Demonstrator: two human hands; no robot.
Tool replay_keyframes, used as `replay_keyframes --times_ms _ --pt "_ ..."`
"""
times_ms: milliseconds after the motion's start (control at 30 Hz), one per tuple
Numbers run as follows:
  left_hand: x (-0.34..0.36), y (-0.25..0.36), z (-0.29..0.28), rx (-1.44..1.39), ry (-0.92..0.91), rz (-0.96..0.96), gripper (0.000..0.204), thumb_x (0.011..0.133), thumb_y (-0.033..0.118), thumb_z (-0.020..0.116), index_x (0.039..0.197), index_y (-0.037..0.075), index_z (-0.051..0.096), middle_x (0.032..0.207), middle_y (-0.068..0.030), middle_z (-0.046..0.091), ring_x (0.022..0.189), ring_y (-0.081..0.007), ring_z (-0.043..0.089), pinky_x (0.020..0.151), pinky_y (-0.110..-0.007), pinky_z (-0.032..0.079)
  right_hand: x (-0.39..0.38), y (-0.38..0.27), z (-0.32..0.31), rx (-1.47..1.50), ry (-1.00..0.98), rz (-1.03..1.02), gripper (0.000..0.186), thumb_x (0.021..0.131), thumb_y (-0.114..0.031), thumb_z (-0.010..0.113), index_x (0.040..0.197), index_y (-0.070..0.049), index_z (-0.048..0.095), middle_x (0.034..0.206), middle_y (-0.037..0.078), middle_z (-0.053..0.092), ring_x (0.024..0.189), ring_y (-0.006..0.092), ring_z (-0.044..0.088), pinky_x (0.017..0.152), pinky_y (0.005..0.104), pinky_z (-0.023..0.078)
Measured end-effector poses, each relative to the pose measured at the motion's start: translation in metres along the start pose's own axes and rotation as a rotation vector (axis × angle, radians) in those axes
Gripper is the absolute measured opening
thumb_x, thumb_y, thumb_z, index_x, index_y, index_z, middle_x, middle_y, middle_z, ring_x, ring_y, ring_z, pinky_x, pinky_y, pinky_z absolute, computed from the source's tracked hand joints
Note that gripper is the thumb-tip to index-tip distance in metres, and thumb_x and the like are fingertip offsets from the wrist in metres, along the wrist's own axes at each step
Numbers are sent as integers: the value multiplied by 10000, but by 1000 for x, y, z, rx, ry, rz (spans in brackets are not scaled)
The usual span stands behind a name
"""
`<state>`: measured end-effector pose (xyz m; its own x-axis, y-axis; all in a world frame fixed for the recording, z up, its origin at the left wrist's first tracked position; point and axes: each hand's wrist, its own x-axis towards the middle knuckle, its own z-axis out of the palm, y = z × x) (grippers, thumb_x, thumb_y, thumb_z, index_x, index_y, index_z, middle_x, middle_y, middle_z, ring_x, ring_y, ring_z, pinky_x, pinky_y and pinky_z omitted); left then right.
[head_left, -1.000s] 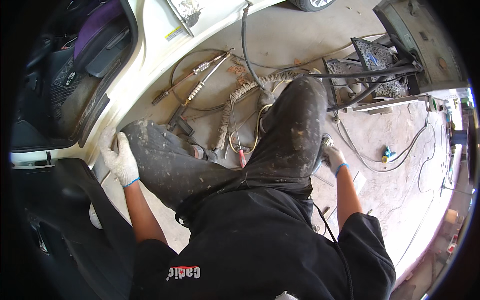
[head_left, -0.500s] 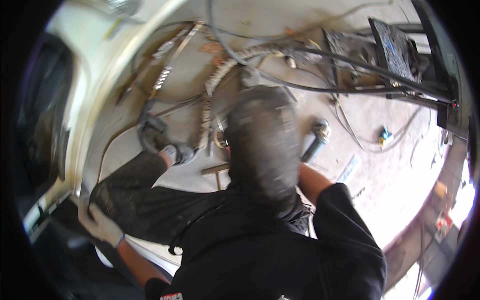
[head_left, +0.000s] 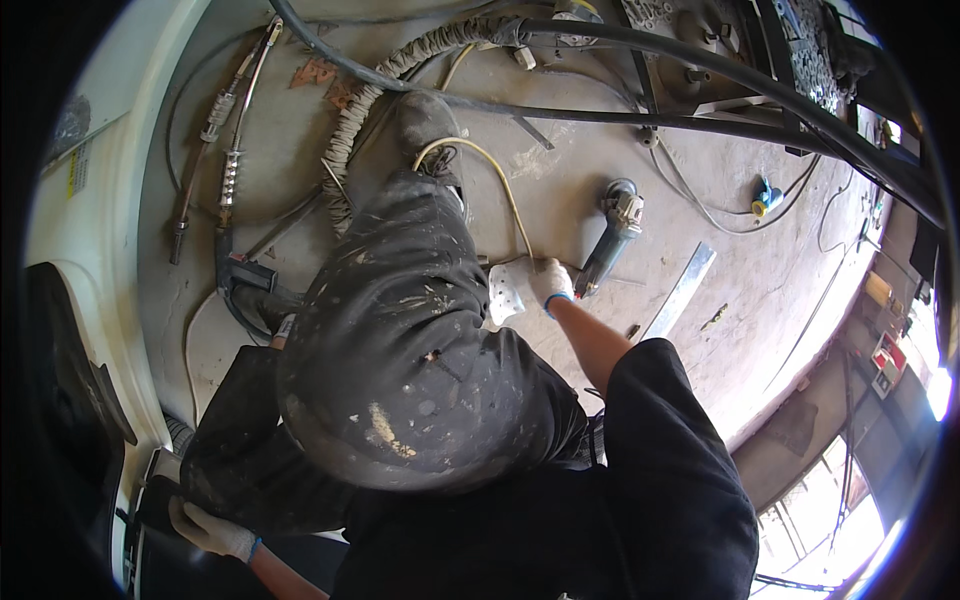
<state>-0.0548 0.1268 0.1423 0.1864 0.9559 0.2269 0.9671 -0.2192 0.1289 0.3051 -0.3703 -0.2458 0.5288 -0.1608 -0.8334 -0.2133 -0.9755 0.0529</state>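
Note:
My left hand (head_left: 208,528), gloved, rests at lower left against dark trousers beside the black door panel, fingers apart and loosely bent. My right hand (head_left: 553,282), also gloved, is at the floor by a white perforated piece (head_left: 505,292), its fingers closed; what they grip is hidden. A yellow hose (head_left: 500,182) runs down toward that hand. Just right of it lies an angle grinder (head_left: 610,245), with a metal straightedge (head_left: 680,285) farther right. My bent leg (head_left: 400,380) in stained trousers fills the centre.
A white car body (head_left: 105,210) borders the left. Tools with metal shafts (head_left: 230,175), a sleeved hose (head_left: 350,135) and several cables lie on the floor (head_left: 760,300). A black metal frame (head_left: 650,60) with hoses stands at the upper right, near a blue-and-yellow connector (head_left: 767,198).
The view has swung round and my body and legs have shifted. My right hand has left the grinder for the white piece beside it. My left hand has moved lower along the door side.

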Motion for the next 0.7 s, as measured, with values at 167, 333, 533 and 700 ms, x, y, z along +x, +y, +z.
replay_keyframes --times_ms 167,333,533,700 --pt "-6 1 -10 50 4 -17 444 999 322 482 1255 -29 571 1241 -185 601 1133 -326 578 985 -420 443 -42 -62 -2 -128 320 -484 325 779 -153 626 1087 -67 570 1132 190 559 1061 378 583 882 466 504" --pt "-2 -4 2 75 19 35 435 1014 328 459 1252 -20 567 1253 -191 594 1148 -340 572 990 -435 439 -34 -98 32 -544 276 -818 210 840 -199 576 1018 -104 633 1041 137 601 934 318 622 775 430 506" --pt "7 -25 -13 53 11 -12 473 1011 344 448 1266 -37 567 1276 -198 574 1165 -341 550 1010 -446 415 -39 -146 37 -476 -105 -895 266 907 -282 543 1013 -118 724 990 143 709 887 306 707 754 431 555" --pt "-4 61 53 -58 2 26 432 997 303 473 1239 -40 573 1240 -195 584 1139 -337 559 998 -439 424 -1 -91 133 -547 -290 -1009 292 892 -321 557 1018 -119 726 972 148 712 875 300 700 758 431 550"
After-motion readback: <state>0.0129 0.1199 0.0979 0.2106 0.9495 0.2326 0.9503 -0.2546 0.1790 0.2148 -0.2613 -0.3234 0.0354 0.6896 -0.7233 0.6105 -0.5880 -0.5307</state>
